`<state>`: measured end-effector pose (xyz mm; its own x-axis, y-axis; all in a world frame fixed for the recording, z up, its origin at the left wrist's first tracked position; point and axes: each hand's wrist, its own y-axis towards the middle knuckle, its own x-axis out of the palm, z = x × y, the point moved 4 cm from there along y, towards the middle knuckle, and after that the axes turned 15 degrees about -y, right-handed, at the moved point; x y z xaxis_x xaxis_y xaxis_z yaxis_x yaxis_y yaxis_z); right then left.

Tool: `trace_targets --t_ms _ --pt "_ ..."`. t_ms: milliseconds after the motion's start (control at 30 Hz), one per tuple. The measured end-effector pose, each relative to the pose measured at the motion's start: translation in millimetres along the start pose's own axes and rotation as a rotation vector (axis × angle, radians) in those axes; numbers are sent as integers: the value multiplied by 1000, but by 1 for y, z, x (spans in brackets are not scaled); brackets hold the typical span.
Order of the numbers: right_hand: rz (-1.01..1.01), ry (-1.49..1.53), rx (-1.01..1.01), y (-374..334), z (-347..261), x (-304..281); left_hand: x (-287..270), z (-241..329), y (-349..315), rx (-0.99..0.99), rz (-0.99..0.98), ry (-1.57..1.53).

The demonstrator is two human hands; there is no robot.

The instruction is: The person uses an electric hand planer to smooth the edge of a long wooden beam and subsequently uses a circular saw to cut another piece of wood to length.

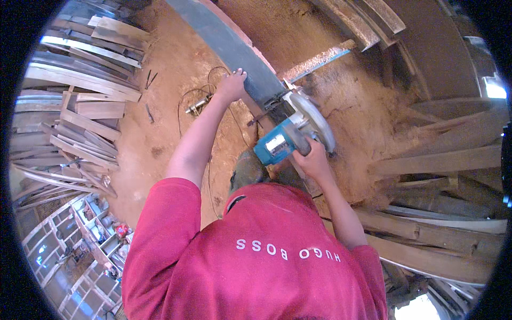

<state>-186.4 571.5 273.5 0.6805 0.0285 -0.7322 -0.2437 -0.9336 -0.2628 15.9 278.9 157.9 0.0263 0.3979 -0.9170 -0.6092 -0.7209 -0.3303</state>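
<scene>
A long dark grey board [229, 45] with a reddish edge runs from the top of the view toward me. Across its near part sits a teal circular saw [277, 141] with a silver blade guard [316, 114]. My right hand [311, 160] is closed around the saw's rear handle. On the board's left edge, my left hand [232, 88] grips with its fingertips over the top face. The saw's blade and the cut line are hidden beneath the guard and base.
Left of the board, a metal tool [198, 104] lies among looped dark cord on the dusty floor [160, 128]. Stacked planks [101, 109] fill the left side, and more boards [437, 160] lie at right. A dust-covered strip [314, 63] extends rightward from the board. Shelves [98, 226] stand lower left.
</scene>
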Motion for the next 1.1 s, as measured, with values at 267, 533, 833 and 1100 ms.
trace_targets --t_ms 267,533,833,1100 --pt "75 -84 -24 -4 16 10 -2 28 -15 14 24 -46" --pt "2 72 -49 -18 3 1 12 42 -35 44 34 -59" --pt "113 70 -82 -25 23 18 24 68 -51 112 111 -80" --pt "84 43 -65 -25 32 24 32 80 -56 152 136 -115"
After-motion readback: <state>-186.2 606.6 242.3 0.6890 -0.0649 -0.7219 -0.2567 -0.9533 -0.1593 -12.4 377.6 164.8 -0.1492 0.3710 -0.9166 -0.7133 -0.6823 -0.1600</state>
